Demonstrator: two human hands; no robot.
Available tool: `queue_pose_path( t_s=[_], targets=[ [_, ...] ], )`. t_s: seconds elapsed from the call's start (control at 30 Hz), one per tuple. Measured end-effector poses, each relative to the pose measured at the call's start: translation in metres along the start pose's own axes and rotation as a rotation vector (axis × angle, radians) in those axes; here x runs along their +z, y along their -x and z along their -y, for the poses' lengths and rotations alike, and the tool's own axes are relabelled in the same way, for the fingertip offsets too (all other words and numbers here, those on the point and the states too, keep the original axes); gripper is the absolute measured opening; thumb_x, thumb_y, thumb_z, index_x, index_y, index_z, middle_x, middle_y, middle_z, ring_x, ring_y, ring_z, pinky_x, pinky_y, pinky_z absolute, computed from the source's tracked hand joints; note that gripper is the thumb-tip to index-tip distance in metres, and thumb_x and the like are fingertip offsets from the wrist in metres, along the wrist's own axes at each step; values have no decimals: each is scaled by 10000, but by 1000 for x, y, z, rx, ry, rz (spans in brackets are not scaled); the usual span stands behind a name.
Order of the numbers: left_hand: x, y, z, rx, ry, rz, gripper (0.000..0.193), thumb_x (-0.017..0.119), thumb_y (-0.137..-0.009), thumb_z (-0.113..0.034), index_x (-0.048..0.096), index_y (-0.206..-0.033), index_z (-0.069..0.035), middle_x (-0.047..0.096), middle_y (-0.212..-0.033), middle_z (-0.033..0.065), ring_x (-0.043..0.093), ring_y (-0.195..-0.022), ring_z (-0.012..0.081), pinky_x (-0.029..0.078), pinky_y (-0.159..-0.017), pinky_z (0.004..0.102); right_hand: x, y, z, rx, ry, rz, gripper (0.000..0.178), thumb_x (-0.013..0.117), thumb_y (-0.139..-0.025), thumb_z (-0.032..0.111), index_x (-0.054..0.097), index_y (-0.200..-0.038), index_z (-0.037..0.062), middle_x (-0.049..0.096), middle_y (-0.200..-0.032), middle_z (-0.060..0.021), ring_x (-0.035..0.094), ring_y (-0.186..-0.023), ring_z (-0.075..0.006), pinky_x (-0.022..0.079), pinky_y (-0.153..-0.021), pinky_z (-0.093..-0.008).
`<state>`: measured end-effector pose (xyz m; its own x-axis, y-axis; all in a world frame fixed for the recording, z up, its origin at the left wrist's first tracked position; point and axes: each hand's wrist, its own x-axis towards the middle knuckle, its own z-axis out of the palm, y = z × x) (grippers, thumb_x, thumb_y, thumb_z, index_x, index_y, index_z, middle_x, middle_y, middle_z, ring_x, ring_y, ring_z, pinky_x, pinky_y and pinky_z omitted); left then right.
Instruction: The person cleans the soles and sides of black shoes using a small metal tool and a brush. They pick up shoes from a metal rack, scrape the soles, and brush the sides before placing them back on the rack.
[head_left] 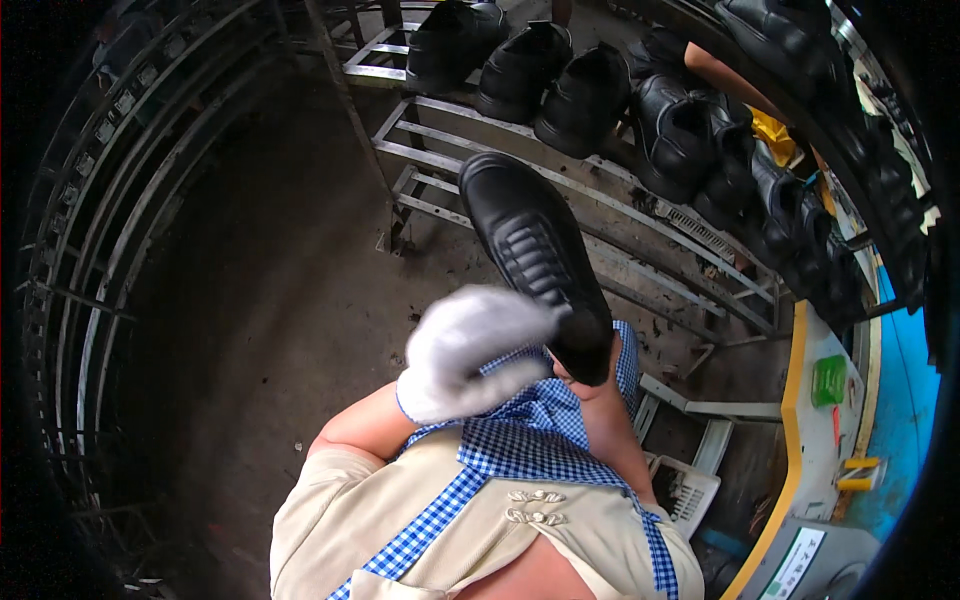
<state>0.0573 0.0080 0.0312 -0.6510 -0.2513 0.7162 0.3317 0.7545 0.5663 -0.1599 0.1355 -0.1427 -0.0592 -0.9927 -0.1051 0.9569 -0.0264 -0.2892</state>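
A black leather shoe [545,240] with a ribbed, padded upper is held up in front of my body, its toe pointing away and to the left. My bare right hand [580,385] grips it at the heel end, with most of the fingers hidden behind the shoe. My left hand [475,350] wears a white glove and reaches across to the shoe's opening. Its fingertips seem to meet the shoe there, but motion smears the fingers and any grip cannot be made out.
Ahead, a metal rack [440,165] carries several black shoes [585,100]. Behind them a person's arm [735,80] shows. Curved metal rails [90,230] run along the left. At right are a yellow-edged worktable [797,390] with a green box [829,381], and a white basket [690,490] below.
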Motion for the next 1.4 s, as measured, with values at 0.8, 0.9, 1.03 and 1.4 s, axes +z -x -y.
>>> queue_pose_path(
  t_s=[0.8,0.9,1.03,1.4],
  targets=[
    [-11,-7,32,-496,256,-238,738,880,-677,-219,531,-1290,-2,606,-1196,132,586,-1117,219,466,-979,346,75,3,47,-670,1437,-130,109,653,-898,51,698,-989,13,644,-818,-9,580,-721,-84,460,-631,-248],
    [-4,-12,23,-550,231,-36,692,888,-656,-256,597,-1226,5,653,-1120,135,631,-1040,213,495,-927,330,157,4,62,-898,1718,328,262,751,-755,-34,710,-1006,28,659,-827,-66,623,-678,-133,481,-552,-252],
    [8,-14,17,-632,335,52,695,887,-651,-291,604,-1211,6,666,-1089,131,645,-1006,210,505,-906,329,195,2,71,-894,2016,595,338,784,-644,-14,711,-968,49,652,-817,-71,654,-644,-178,503,-510,-261],
    [31,-22,24,-557,348,311,629,831,-702,-326,612,-1180,21,679,-1044,167,679,-957,248,526,-856,346,243,26,77,-535,2790,916,60,621,-728,128,611,-750,73,548,-746,-35,632,-627,-147,537,-508,-268]
  ],
)
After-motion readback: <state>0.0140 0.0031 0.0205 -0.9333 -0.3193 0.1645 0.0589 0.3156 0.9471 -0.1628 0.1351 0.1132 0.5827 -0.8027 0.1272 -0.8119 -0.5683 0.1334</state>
